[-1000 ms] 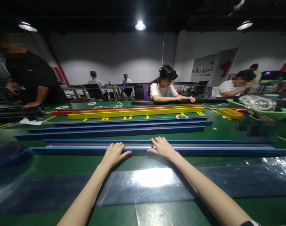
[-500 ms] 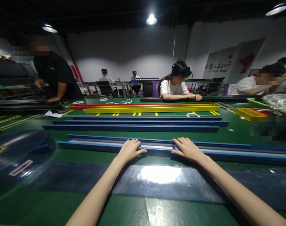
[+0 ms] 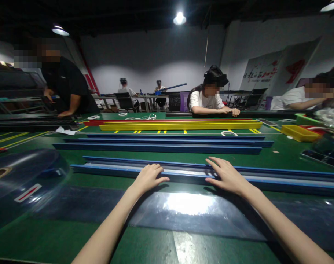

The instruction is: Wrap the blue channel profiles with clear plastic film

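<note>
A long blue channel strip lies across the green table before me, its trough facing up with a pale strip inside. My left hand is on its near wall, fingers bent over into the trough and thumb along the outside. Further right, my right hand is over the same channel with fingers spread and thumb apart; whether its fingertips touch the channel I cannot tell. Between me and the channel, a clear plastic sheet lies flat beneath my forearms. It runs toward a large clear roll bearing a red-arrow label on the left.
Several more blue strips lie beyond the channel, then yellow strips and red ones. A yellow tray stands at right. White rings of tubing lie about. A co-worker leans on the far side; others are around.
My right hand has shifted slightly right and its fingers have spread and lifted. My left hand stays on the channel. The camera view has shifted a little.
</note>
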### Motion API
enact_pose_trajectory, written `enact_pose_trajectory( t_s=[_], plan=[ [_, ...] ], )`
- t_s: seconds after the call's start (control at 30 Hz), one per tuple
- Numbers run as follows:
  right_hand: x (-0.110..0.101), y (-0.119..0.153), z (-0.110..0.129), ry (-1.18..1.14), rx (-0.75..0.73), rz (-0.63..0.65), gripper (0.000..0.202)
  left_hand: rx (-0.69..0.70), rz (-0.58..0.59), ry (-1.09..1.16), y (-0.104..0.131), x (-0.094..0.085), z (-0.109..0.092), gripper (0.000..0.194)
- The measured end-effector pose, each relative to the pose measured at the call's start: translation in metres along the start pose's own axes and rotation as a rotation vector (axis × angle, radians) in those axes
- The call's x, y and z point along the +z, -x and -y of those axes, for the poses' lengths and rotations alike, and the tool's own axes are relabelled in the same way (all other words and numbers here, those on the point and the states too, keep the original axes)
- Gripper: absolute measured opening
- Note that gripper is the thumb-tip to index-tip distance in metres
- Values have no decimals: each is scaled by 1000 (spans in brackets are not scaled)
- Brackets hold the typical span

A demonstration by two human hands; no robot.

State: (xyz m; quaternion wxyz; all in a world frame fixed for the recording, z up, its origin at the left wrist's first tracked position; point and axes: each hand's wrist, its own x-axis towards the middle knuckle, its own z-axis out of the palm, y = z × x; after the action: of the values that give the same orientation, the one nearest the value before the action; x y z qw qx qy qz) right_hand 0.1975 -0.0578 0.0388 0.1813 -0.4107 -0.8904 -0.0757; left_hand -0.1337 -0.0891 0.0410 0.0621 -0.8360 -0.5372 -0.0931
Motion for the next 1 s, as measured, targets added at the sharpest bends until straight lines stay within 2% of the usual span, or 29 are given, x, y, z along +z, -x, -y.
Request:
enact_pose_trajectory(
  t_s=[0.07,0.13,0.27,0.37,0.57,1.0],
  plan=[
    [-5,-7,19,-50,-68,-20,48,-5,-7,-8,5,-1,5,45],
    [-7,-16,37,-66,-114,50,36,-14,-13,-19,10,-2,10,45],
    [-2,-32,59,-39,-119,200,32,-42,-17,-48,15,-4,19,44],
    [7,-36,60,-63,-86,233,33,-56,-13,-53,16,-6,22,44],
    [21,-31,58,-62,-32,190,30,-57,3,-84,16,-6,22,43],
    [18,-29,59,-105,58,176,33,-84,4,-91,16,-6,21,44]
  ],
)
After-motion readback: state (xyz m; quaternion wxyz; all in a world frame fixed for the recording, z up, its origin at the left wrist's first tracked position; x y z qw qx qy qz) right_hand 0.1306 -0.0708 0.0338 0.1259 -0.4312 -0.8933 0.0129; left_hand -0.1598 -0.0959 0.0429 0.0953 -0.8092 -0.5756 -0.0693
